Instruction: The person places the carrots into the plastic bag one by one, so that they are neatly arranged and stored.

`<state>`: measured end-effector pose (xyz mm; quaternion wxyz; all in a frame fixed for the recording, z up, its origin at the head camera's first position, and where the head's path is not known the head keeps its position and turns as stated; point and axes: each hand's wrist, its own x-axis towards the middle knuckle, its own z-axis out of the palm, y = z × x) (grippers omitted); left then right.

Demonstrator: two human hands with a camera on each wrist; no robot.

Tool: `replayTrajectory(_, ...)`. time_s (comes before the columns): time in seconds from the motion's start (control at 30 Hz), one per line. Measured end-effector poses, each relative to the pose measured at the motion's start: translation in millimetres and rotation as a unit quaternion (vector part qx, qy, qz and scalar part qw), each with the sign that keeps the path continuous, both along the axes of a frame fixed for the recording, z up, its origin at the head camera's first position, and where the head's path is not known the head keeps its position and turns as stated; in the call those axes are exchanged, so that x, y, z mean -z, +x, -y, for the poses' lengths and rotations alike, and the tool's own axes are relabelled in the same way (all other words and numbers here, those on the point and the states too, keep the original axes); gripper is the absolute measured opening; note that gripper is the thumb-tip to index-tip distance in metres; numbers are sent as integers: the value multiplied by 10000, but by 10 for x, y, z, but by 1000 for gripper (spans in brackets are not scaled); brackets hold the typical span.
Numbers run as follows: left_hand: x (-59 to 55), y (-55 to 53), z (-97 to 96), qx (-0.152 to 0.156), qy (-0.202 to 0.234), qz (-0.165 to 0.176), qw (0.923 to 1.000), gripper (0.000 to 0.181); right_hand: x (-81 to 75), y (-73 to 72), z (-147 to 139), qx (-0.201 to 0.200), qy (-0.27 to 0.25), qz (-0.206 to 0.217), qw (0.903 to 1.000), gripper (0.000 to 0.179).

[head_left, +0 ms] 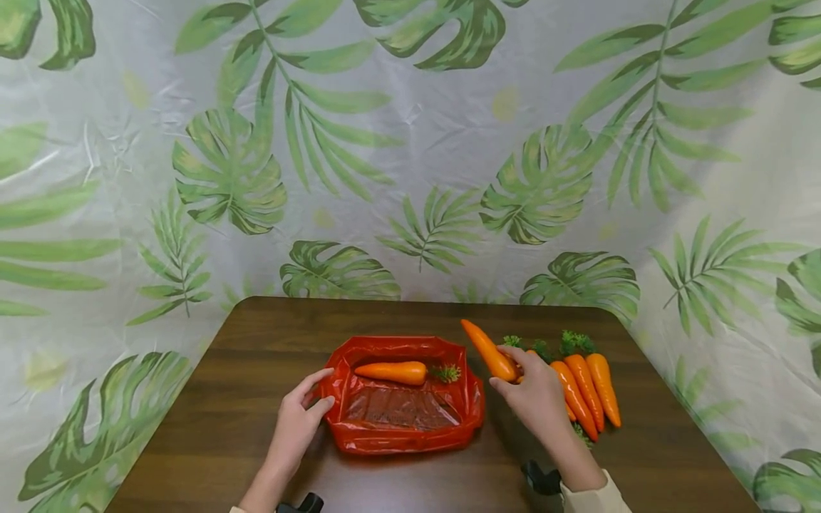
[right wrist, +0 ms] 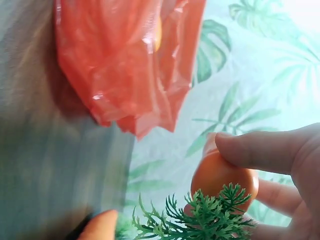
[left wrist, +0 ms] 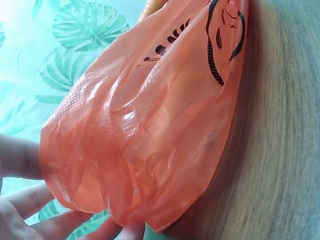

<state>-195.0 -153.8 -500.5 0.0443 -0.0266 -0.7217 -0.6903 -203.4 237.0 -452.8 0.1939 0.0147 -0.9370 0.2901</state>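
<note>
The right hand (head_left: 535, 395) is clamped on a carrot (head_left: 486, 349), thumb and fingers round its thick, leafy end. The carrot's long axis slants away from the person and to the left, tip foremost. Left of this hand and its carrot sits an open red plastic bag (head_left: 398, 445); the carrot's tip is near the bag's far right corner but outside it. The left hand (head_left: 296, 420) is at the bag's left side, thumb and fingers apart and touching the plastic; I cannot tell whether they pinch it.

Inside the bag, towards its far side, a second carrot (head_left: 391, 372) lies crosswise, tip left, green top right. Just right of the right hand, more carrots (head_left: 585, 395) lie side by side on the dark wooden table (head_left: 240, 363). Beyond hangs a pale leaf-patterned sheet (head_left: 442, 160).
</note>
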Motion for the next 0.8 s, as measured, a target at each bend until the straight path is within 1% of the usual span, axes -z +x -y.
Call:
replayTrajectory(0.17, -3, 10, -4, -21, 127, 47, 9999, 43, -85, -23, 68, -117, 43, -42, 9999, 56)
replayTrajectory(0.3, 6, 17, -10, -74, 179, 110, 9998, 42, -123, -31, 130, -311, -68, -65, 9995, 55)
replayTrajectory(0.43, 26, 8, -13, -170, 184, 157, 9996, 42, -137, -26, 190, -447, -205, 25, 9988, 55)
replayTrajectory(0.53, 42, -9, -11, -252, 144, 107, 9995, 41, -154, -23, 235, -514, -287, 98, 9982, 55)
replayTrajectory(0.67, 53, -33, -5, -355, 71, 24, 9993, 40, -196, -21, 300, -621, -328, 95, 9975, 55)
replayTrajectory(0.8, 54, -42, 3, -421, 70, 56, 9991, 41, -244, -15, 374, -779, -353, 50, 9963, 56)
